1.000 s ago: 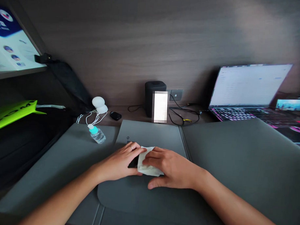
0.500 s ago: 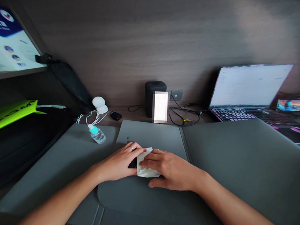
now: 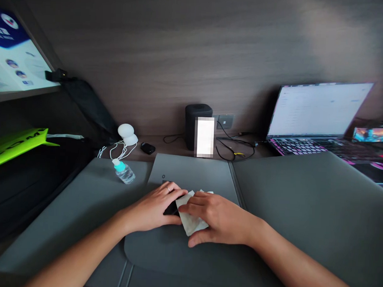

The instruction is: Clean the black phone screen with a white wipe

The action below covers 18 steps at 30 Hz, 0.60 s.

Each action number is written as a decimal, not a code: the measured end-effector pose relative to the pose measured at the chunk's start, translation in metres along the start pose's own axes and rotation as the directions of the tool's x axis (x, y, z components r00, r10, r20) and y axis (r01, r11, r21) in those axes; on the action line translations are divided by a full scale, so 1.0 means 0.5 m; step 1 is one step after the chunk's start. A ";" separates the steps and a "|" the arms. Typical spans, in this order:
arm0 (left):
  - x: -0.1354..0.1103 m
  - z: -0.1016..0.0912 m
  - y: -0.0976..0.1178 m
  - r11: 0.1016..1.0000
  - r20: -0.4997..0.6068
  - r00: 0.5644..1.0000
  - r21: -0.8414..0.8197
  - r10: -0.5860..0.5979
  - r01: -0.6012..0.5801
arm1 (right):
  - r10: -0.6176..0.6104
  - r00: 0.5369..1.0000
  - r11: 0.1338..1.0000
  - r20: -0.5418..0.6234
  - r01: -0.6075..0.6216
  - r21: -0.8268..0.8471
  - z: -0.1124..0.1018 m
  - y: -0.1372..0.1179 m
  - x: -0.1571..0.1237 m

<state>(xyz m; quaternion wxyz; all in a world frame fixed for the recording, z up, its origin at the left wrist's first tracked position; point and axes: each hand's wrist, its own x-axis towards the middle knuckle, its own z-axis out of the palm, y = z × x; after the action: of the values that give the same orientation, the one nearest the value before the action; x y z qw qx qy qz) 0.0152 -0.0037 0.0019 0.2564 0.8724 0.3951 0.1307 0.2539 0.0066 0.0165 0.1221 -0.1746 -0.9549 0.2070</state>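
My left hand, with a ring on one finger, grips the left end of a flat black object. Most of that object is covered by the hands and a tissue, so its kind cannot be made out. Under the fingers of my right hand is the folded white tissue, pressed on top of the black object. All this happens over a grey folding mat. To the left on the mat stands a small clear spray bottle with a turquoise collar, apart from both hands.
Behind the mat are a black speaker, cables, a small black device and a white round gadget with a cord. An open laptop stands right. A black bag lies left, below a box.
My right hand has shifted slightly with the tissue, which now sits turned and a little lower and to the right. More of the black object shows beside it. My left hand stays almost still.
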 end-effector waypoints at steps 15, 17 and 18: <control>0.000 0.004 -0.002 1.000 -0.003 1.000 0.016 0.003 -0.003 | -0.011 1.000 1.000 0.001 0.011 0.013 0.003 0.003 -0.001; 0.000 0.003 -0.002 1.000 0.000 1.000 0.010 0.005 -0.005 | -0.019 1.000 1.000 -0.009 0.019 0.013 0.003 0.003 -0.001; 0.000 0.003 -0.002 1.000 -0.001 1.000 0.005 0.006 -0.006 | -0.017 1.000 1.000 -0.012 0.018 0.012 0.002 0.003 -0.001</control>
<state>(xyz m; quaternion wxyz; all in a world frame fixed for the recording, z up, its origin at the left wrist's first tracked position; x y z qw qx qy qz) 0.0152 -0.0038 0.0003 0.2534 0.8743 0.3928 0.1309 0.2544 0.0070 0.0148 0.1308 -0.1668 -0.9544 0.2104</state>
